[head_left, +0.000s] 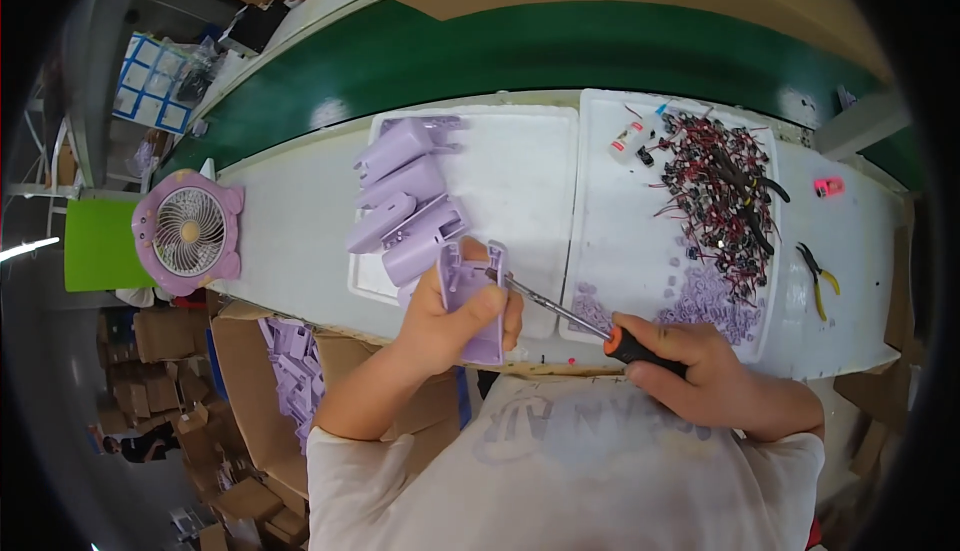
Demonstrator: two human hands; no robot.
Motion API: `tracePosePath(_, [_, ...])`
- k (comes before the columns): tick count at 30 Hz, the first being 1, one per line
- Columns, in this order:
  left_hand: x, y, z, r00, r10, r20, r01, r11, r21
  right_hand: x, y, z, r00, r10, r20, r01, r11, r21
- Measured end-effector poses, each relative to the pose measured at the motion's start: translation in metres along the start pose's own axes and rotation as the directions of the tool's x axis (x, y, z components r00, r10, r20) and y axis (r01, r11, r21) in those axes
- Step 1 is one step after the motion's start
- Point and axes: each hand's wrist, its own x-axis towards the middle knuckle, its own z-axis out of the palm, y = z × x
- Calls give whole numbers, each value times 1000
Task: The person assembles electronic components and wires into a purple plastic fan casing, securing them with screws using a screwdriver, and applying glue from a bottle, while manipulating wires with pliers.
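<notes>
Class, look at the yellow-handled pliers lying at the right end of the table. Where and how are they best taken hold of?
Probably by the yellow handles, from the person's side, with the right hand once freed of the screwdriver. The handles splay toward the person, giving fingers two long grips, while the dark head points away.

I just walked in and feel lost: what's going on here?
A person's left hand holds a lilac plastic housing; the right hand grips a screwdriver, its tip at the housing. More lilac housings lie in one white tray; a second tray, to its right, holds wired black parts and small lilac pieces.
</notes>
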Motion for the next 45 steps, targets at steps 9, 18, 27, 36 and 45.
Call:
tracePosePath(9, [-5, 19, -15, 982, -138, 129, 82, 926, 369, -7, -2, -10, 996, -14, 92, 17, 999, -28])
tracePosePath(18, [-1, 13, -15, 978, -198, 65, 168, 934, 317, 1, -1, -8, 980, 155, 121, -166, 982, 89])
tracePosePath(27, [1, 2, -7, 1000, -20, -23, 23, 991, 132, 4, 13, 10, 997, -75, -31, 77, 994, 77])
tracePosePath(36, [-2, 17, -15, 982, -188, 30, 162, 909, 383, 1, 7, -11, 979, 108, 174, -126, 987, 97])
tracePosePath(45, [-11, -1, 19, 996, -78, -30, 78, 997, -14, -8, -4, -44, 971, 64, 232, -90, 991, 101])
